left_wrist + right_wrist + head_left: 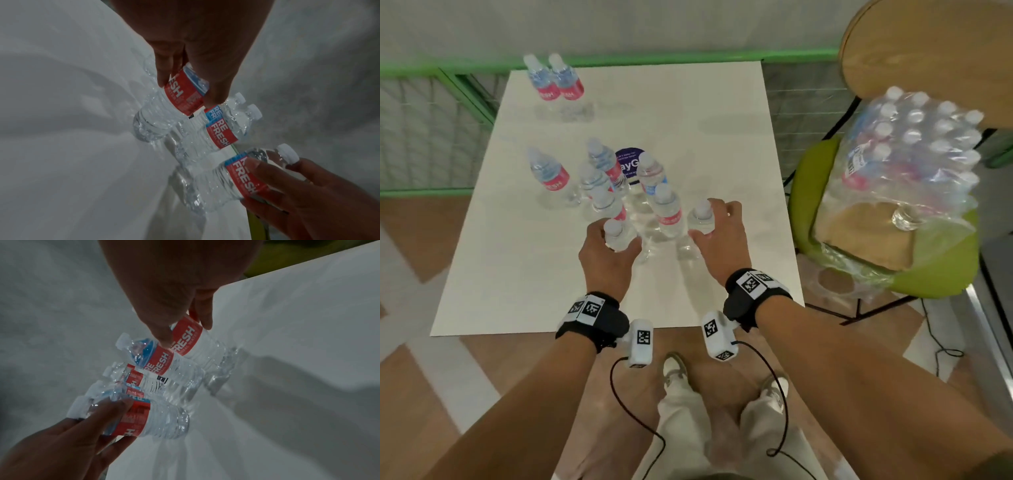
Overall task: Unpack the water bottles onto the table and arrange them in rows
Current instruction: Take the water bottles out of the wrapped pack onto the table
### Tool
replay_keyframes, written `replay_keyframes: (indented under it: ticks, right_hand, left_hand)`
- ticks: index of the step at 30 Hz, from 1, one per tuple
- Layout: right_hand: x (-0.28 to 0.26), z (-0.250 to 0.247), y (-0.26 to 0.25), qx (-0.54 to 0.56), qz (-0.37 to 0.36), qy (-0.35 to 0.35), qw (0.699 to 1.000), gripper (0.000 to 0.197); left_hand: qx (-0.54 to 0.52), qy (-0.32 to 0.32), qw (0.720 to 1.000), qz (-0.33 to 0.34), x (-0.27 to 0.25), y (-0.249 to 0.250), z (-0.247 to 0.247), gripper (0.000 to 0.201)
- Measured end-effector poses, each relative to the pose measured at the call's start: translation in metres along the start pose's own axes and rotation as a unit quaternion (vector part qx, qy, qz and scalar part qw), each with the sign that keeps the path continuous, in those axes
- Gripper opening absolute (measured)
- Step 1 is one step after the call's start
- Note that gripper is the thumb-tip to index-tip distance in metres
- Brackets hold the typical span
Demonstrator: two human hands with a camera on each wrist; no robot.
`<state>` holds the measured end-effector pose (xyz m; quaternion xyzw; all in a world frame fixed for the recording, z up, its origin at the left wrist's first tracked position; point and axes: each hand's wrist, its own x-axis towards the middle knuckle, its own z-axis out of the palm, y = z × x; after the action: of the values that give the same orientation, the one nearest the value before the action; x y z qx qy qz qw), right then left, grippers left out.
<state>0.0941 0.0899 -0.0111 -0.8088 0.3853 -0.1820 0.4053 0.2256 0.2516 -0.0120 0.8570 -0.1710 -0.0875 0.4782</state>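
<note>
Right now my left hand point(608, 255) grips one clear plastic water bottle point(616, 236) by its red label, and my right hand point(719, 236) grips another point(701, 219). Both stand upright on the white surface point(517, 274), directly under each palm, long axes vertical. Labels read "RE FRESH"; a purple round sticker point(629, 161) beyond my fingers shows "ayG".

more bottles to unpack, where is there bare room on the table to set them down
Free: the right half of the table, from the far edge to the right hand; the near left corner, beside the left hand; the strip between the far pair and the middle cluster. Crowded: that cluster and between both hands.
</note>
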Motion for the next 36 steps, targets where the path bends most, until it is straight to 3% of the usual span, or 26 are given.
replay_keyframes:
  ticks: [10,15,18,21,25,28,32,34,36]
  right_hand:
    - [0.025,0.019,-0.011,0.008,0.005,0.059,0.998,0.054]
    - [0.014,0.009,-0.005,0.021,0.015,0.045,0.999,0.070]
    - [0.007,-0.014,0.007,0.014,0.013,0.083,0.996,0.060]
    - [-0.002,-0.058,0.028,0.000,0.005,0.164,0.987,0.037]
    - [-0.016,-0.126,0.077,-0.010,0.036,0.244,0.969,0.015]
    - [-0.020,-0.173,0.121,-0.026,0.108,0.275,0.955,0.017]
    - [-0.018,-0.222,0.164,-0.047,0.218,0.239,0.945,0.045]
    - [-0.011,-0.240,0.179,-0.068,0.254,0.207,0.942,0.052]
    - [-0.006,-0.257,0.187,-0.097,0.265,0.161,0.946,0.045]
  left_hand:
    - [0.029,-0.028,0.996,0.075,0.024,-0.017,0.007,0.059]
    - [0.041,-0.034,0.995,0.082,0.018,-0.011,0.000,0.067]
    - [0.046,0.003,0.993,0.105,0.010,0.009,-0.012,0.073]
    - [0.002,0.032,0.987,0.160,-0.003,0.054,-0.016,0.051]
    - [-0.032,-0.093,0.977,0.191,-0.036,0.126,0.030,0.023]
    - [-0.009,-0.246,0.937,0.246,-0.071,0.157,0.096,0.010]
    - [0.064,-0.457,0.849,0.256,-0.104,0.172,0.197,0.025]
    - [0.100,-0.495,0.828,0.242,-0.114,0.180,0.241,0.037]
    - [0.098,-0.504,0.831,0.215,-0.121,0.189,0.278,0.051]
